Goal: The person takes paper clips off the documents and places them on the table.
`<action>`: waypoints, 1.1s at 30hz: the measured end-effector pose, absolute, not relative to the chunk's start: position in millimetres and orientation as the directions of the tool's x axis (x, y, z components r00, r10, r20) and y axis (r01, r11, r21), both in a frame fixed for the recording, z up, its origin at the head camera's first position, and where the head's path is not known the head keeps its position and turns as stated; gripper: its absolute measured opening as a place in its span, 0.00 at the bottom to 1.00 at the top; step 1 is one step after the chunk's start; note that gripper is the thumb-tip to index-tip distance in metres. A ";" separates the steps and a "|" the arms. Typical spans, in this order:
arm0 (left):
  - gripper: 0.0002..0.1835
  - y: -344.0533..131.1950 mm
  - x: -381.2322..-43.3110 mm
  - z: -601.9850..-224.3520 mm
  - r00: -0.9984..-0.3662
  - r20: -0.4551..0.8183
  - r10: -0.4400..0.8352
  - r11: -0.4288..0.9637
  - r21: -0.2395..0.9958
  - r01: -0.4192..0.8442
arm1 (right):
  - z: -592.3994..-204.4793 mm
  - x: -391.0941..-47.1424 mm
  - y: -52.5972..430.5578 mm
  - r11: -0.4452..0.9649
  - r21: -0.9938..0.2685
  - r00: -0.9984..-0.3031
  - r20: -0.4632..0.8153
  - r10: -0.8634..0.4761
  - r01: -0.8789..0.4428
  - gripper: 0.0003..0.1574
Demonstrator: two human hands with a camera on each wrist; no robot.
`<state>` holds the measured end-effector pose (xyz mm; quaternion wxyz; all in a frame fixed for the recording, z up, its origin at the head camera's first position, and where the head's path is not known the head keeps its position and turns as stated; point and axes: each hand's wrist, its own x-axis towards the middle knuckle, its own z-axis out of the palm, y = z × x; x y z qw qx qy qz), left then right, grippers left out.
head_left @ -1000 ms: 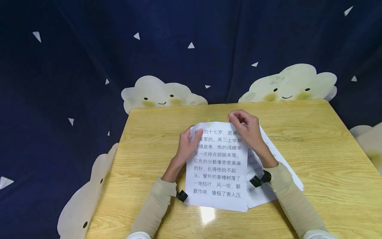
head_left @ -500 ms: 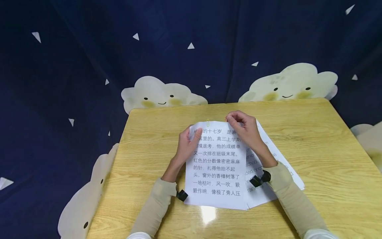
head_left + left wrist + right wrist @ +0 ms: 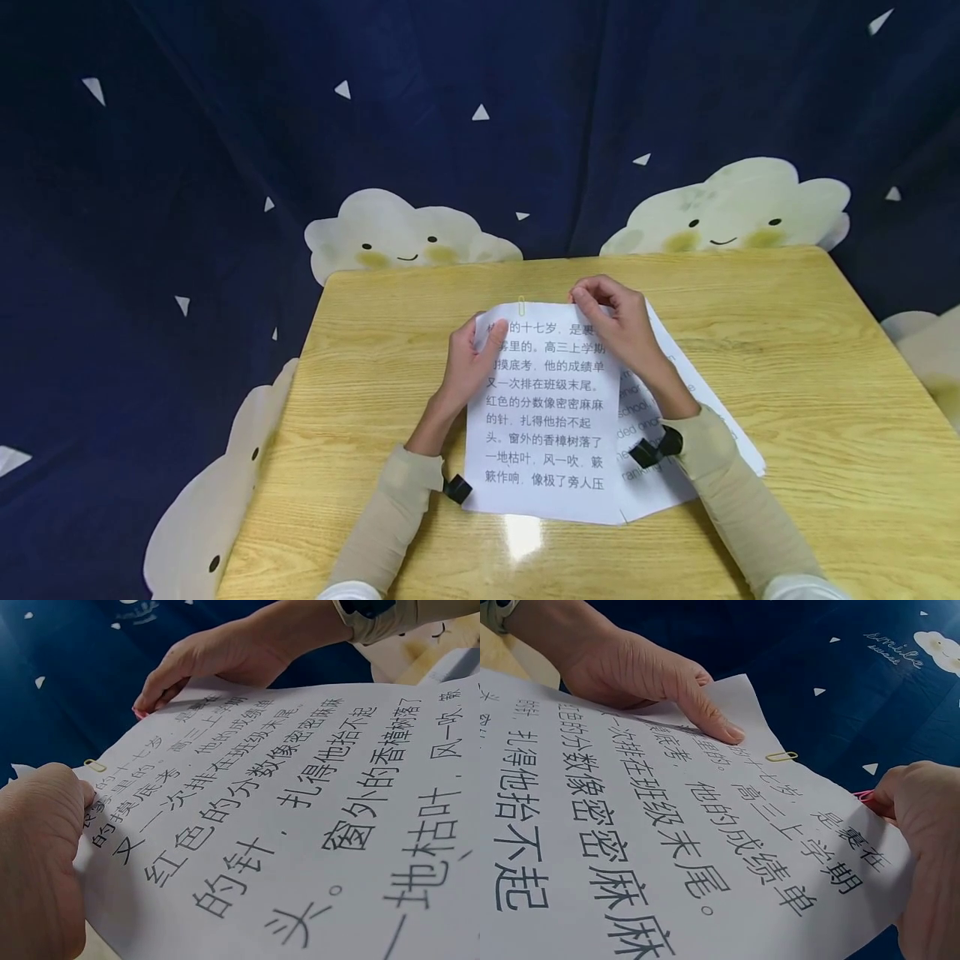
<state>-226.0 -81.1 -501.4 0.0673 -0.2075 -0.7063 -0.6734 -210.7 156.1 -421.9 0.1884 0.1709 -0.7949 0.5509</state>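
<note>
Printed sheets of paper (image 3: 543,417) with large Chinese characters are held up off the table by the left hand (image 3: 472,362), its thumb lying across the front near the upper left corner. A yellow paper clip (image 3: 522,306) sits on the top edge, also plain in the right wrist view as a clip (image 3: 782,757). At the top edge, right of it, the right hand (image 3: 617,321) pinches a pink paper clip (image 3: 864,795). Most of that pink clip is hidden by the fingers, so how far it grips the paper is hard to tell.
Another stack of paper (image 3: 678,467) with English print lies on the wooden table (image 3: 817,375), partly under the right forearm and behind the held sheets. A dark blue curtain (image 3: 450,100) with clouds and triangles hangs behind the table.
The right hand and its pink clip have shifted slightly left, closer against the top edge of the paper. The held sheets rose a little; the left hand keeps its grip.
</note>
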 end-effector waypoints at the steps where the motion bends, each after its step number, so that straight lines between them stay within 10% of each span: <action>1: 0.15 -81.2 -225.8 -501.0 -0.905 0.373 0.203 0.005 0.924 0.382 | -421.4 -210.4 156.3 0.334 -0.811 -0.871 0.488 -0.066 -0.480 0.07; 33: 0.14 -82.6 -226.4 -502.1 -0.908 0.362 0.212 -0.006 0.929 0.369 | -422.7 -215.3 162.5 0.351 -0.795 -0.862 0.501 -0.077 -0.494 0.07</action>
